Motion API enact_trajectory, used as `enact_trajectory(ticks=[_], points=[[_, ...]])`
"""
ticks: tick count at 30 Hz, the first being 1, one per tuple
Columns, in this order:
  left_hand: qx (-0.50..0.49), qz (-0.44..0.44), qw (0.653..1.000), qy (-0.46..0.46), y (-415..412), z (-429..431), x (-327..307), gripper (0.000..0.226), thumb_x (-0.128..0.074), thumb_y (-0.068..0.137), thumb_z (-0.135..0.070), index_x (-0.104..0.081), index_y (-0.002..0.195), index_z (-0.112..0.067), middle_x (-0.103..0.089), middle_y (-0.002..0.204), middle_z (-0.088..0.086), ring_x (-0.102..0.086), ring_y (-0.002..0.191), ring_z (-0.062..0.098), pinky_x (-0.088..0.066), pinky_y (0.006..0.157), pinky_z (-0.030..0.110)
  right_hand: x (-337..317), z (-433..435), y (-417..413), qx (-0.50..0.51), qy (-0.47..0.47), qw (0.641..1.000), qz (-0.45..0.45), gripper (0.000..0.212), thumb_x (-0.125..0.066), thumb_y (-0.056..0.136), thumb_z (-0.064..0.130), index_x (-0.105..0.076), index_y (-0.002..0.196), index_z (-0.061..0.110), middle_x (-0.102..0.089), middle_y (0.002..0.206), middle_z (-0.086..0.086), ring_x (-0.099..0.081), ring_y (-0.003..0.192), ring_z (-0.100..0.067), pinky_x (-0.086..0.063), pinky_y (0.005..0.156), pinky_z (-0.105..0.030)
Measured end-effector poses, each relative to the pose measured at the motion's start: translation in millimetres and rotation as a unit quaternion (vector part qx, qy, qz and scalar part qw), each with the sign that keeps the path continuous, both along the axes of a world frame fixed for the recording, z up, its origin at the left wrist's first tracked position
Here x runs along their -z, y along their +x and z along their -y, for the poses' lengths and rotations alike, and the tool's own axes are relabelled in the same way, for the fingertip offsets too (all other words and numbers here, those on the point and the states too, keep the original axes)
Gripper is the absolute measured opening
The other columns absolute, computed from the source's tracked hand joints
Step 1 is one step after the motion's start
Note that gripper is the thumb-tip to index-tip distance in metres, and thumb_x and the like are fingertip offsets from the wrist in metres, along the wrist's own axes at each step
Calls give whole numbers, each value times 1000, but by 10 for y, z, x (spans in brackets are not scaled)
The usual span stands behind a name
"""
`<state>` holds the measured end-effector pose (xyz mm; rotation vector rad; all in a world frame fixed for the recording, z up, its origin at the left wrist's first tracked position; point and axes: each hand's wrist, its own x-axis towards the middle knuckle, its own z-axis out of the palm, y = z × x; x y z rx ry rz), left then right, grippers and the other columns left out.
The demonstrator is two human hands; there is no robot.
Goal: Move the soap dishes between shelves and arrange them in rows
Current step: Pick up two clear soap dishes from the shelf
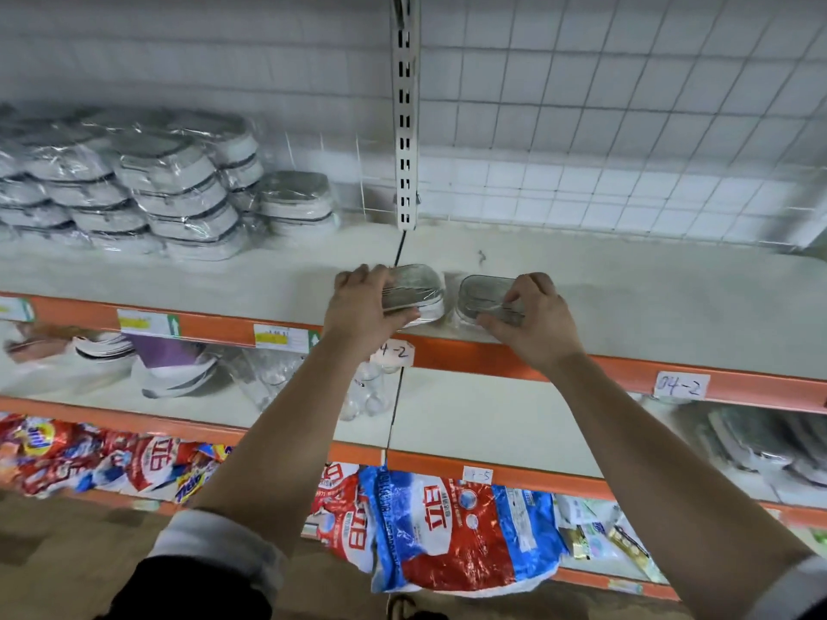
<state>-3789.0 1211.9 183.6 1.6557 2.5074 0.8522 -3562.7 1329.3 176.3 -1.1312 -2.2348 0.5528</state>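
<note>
Counted two dishes below the post (pixel 405 127): left dish (pixel 418 288) in left hand (pixel 360 313), right dish (pixel 485 295) in right hand (pixel 537 324). Left of the post, made out stacks (pixel 170 190) of more, too blurred to number. Below it, spotted three handwritten tags (pixel 681 386).

The wrapped soap dish stacks (pixel 134 190) run off the left edge, smeared by blur. The left hand (pixel 364 306) covers the near side of the first soap dish (pixel 423 286); the right hand (pixel 532 322) hides a corner of the second soap dish (pixel 481 293). Print on the yellow price label (pixel 282 337) is unreadable.
</note>
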Motion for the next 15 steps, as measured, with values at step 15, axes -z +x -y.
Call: enact_trajectory(ticks=[15], points=[[-96, -71, 992, -32, -1564, -190, 53, 55, -75, 84, -36, -58, 133, -14, -51, 143, 3, -41, 133, 30, -35, 108, 40, 38, -350, -1259, -86, -9, 996, 9, 46, -67, 65, 60, -49, 91, 27, -48, 113, 3, -52, 106, -24, -33, 94, -29]])
